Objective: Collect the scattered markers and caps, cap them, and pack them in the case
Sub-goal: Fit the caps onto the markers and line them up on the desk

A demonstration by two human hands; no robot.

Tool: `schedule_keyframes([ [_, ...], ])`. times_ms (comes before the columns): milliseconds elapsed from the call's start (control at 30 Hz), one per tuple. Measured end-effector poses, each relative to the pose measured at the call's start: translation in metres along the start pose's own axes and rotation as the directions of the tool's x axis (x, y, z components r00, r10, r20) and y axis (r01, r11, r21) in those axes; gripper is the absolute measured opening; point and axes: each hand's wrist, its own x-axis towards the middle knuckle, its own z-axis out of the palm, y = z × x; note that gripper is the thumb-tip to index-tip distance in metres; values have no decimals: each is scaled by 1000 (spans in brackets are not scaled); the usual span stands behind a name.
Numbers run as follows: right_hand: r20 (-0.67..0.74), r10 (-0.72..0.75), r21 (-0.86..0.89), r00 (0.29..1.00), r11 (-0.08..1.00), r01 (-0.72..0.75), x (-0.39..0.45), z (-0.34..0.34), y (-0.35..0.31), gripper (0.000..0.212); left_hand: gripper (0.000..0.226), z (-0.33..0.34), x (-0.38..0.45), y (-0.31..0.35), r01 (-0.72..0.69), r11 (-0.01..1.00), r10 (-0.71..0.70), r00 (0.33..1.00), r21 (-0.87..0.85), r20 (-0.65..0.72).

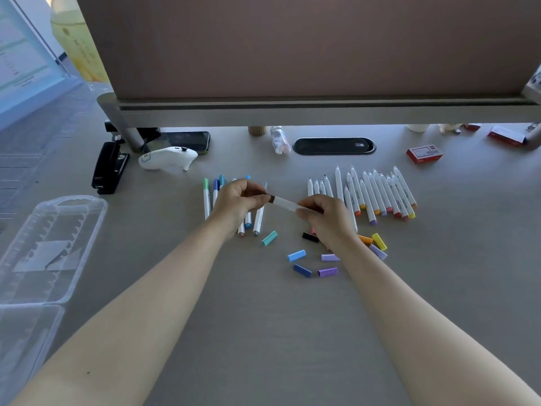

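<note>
Fingers of the left hand (238, 200) pinch a brown cap (271, 198) hiding the tip of a white marker (287, 204). Its other end vanishes inside the right hand (328, 218), curled round the barrel; capped markers (257, 219) lie partly hidden behind the left hand.

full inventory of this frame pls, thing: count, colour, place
capped markers: several, white, coloured caps, under left hand
uncapped markers: many, white, row right of centre
held marker: one, white, brown cap, between both hands
loose caps: about nine, blue, purple, teal, black, orange, yellow, near right wrist
case: one, clear, open, left
stapler: one, black, far left
controller: one, white, beside stapler
phone: one, black, behind controller
small box: one, red, far right
left hand: pinches cap end
right hand: grips barrel
</note>
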Motion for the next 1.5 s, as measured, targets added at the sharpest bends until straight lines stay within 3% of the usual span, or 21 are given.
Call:
schedule_keyframes([
  [133, -39, 9, 96, 999, 995, -5, 11, 10, -3, 19, 23, 17, 19, 5, -28, 996, 25, 999, -84, -38],
  [333, -100, 152, 122, 983, 983, -139, 37, 6, 18, 24, 20, 14, 53, -7, 49, 998, -49, 999, -31, 10],
  [533, -207, 73, -197, 976, 974, -115, 59, 8, 50, 33, 23, 9, 80, -34, 128, 991, -131, 988, 38, 80],
  [667, -196, 34, -520, 980, 844, -134, 67, 19, 57, 35, 25, 9, 90, -43, 75, 974, -95, 992, 212, 87],
  [833, -185, -5, -653, 983, 748, -119, 73, 32, 54, 30, 41, 8, 99, -49, -18, 886, -33, 994, 463, 101],
  [967, -180, -19, -607, 983, 789, -96, 77, 35, 51, 24, 48, 8, 100, -49, -59, 829, -3, 994, 557, 109],
  [1233, -204, 87, -210, 975, 969, -131, 73, 28, 51, 20, 46, 6, 91, -50, -145, 732, 102, 989, 666, 104],
  [1500, -129, 156, 70, 979, 987, -148, 54, 5, 36, 16, 45, 1, 53, -39, -139, 852, 71, 986, 506, 151],
])
